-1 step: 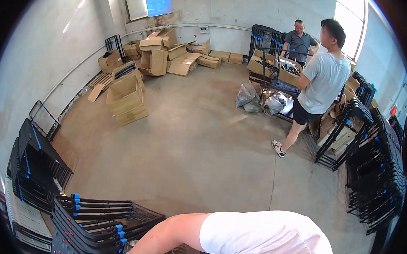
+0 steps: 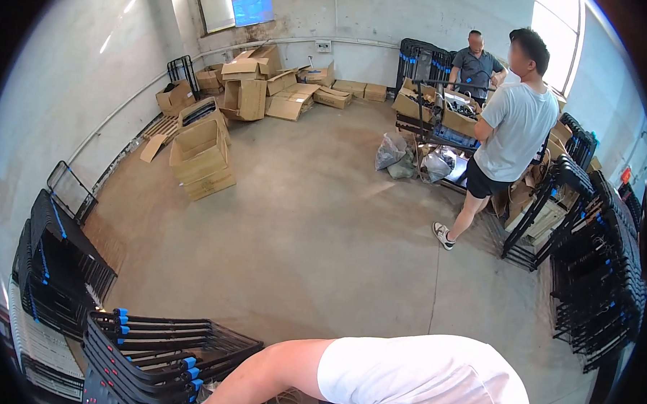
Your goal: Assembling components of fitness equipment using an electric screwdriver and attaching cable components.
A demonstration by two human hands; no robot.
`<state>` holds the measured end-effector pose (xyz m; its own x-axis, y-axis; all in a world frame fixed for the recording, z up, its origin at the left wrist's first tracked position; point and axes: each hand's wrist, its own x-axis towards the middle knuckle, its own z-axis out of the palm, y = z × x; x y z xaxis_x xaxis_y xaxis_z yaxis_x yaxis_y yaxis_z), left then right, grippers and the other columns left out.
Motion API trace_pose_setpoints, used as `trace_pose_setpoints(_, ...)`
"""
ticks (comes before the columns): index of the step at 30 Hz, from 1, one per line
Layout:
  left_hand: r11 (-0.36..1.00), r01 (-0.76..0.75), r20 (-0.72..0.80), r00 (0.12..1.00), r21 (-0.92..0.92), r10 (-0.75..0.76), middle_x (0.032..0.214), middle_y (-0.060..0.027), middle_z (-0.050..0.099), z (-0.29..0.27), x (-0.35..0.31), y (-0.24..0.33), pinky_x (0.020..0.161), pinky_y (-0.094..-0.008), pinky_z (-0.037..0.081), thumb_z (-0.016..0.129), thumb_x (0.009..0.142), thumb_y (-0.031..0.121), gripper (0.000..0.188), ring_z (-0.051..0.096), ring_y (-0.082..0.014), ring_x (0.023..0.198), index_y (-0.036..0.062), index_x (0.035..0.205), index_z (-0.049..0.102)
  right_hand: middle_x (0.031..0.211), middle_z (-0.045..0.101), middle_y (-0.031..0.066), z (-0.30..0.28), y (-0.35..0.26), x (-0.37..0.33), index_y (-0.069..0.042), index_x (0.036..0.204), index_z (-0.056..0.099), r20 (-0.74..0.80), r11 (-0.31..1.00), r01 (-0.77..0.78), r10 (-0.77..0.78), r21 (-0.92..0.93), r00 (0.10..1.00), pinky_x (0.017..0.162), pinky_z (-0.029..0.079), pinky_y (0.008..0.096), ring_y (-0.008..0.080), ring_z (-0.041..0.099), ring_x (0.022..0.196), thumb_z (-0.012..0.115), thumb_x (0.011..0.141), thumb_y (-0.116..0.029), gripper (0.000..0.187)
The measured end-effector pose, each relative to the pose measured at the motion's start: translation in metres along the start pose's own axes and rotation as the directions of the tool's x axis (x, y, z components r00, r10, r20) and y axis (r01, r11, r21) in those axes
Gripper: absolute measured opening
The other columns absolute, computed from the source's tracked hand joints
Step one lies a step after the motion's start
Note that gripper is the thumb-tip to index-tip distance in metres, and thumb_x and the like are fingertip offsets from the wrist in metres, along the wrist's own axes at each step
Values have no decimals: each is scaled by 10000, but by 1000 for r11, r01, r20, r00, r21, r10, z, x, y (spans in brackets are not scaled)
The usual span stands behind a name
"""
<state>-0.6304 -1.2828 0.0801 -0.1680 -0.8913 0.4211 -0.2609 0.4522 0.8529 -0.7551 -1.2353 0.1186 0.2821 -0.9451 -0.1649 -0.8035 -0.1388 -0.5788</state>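
Stack of black tube frames (image 2: pixel 158 377): at the lower left, nested one on another, with blue clips (image 2: pixel 189 364) at the corners; the lower edge cuts it off.
Bare arm (image 2: pixel 265 374): reaches left and down from a white shirt (image 2: pixel 424 376) to the stack's right side; whose arm it is cannot be told.
Left hand and right hand: neither shows, so whether they are spread, pressed together or pinching something cannot be told.
Left wall: more black frames (image 2: pixel 61 252) stand beyond the stack.
Back of the room: an open cardboard box (image 2: pixel 204 166) stands before a heap of cartons (image 2: pixel 243 99).
Cart side: a person in a pale T-shirt (image 2: pixel 518 131) stands by open boxes (image 2: pixel 459 123); a person in a dark shirt (image 2: pixel 475 66) is behind them.
Right wall: a long row of frames (image 2: pixel 601 286).
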Motion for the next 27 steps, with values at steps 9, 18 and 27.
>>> trace_pose_setpoints(9,986,79,-30,996,-147,-84,946,-155,729,1,1,2,759,-419,506,572,929,232,275,614,-310,737,31,925,760,961,728,194,4,4,8,-14,939,777,25,997,65,-65,-30,998,720,538,502,369,658,839,603,907,-147,221)
trace_pose_setpoints(18,999,27,-116,993,18,-25,940,-157,721,9,-5,26,728,-484,474,587,953,257,270,582,-337,719,76,888,777,860,710,132,-10,-18,6,-8,894,736,87,988,-73,86,-138,992,662,495,440,280,609,734,682,882,-182,183)
trace_pose_setpoints(27,998,-65,-86,994,2,65,975,-160,708,3,5,-21,634,-471,462,554,994,278,296,558,-323,656,121,902,787,872,778,91,-14,-32,-15,-60,954,754,14,952,-263,268,-157,963,767,594,369,234,759,855,753,713,-130,251)
